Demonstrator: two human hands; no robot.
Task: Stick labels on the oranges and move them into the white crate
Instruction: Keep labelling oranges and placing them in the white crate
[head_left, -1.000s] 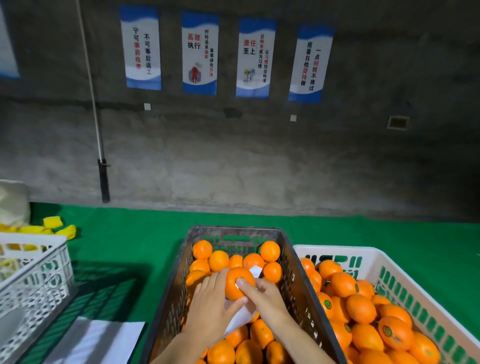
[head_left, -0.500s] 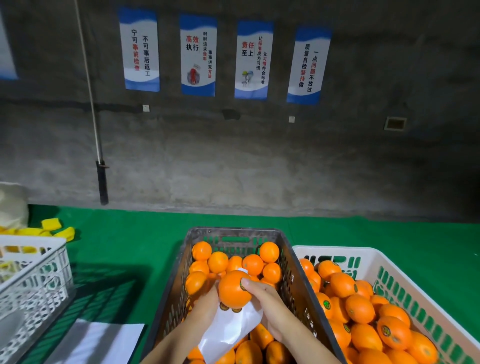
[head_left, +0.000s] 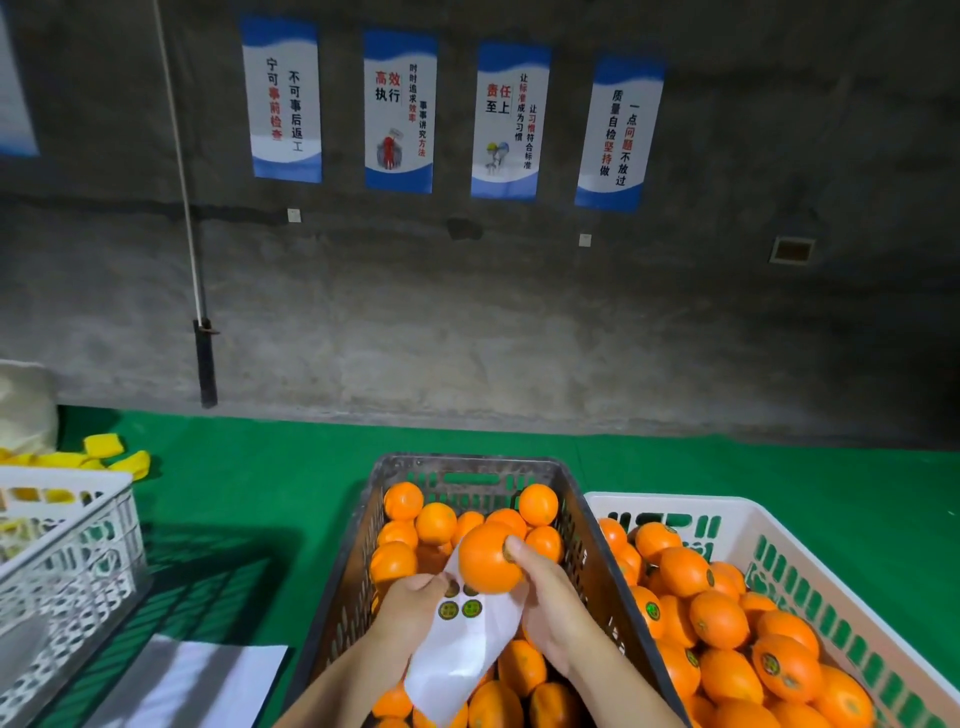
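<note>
My right hand (head_left: 548, 605) grips an orange (head_left: 487, 557) above the dark crate (head_left: 589, 540), thumb pressing on a label at its right side. My left hand (head_left: 410, 605) pinches a white sheet of round green-and-yellow labels (head_left: 460, 639) just below the orange. The dark crate holds several unlabelled oranges (head_left: 435, 522). To its right stands the white crate (head_left: 779, 540) with several labelled oranges (head_left: 719, 618) in it.
Another white crate (head_left: 78, 561) stands at the left, with yellow pieces (head_left: 104, 457) behind it. A white sheet (head_left: 192, 680) lies at the lower left on the green table cover (head_left: 260, 493). A concrete wall with posters rises behind.
The orange was lifted out of the dark crate. My left hand dropped below it with the label sheet, and my right hand took the orange, thumb on its side.
</note>
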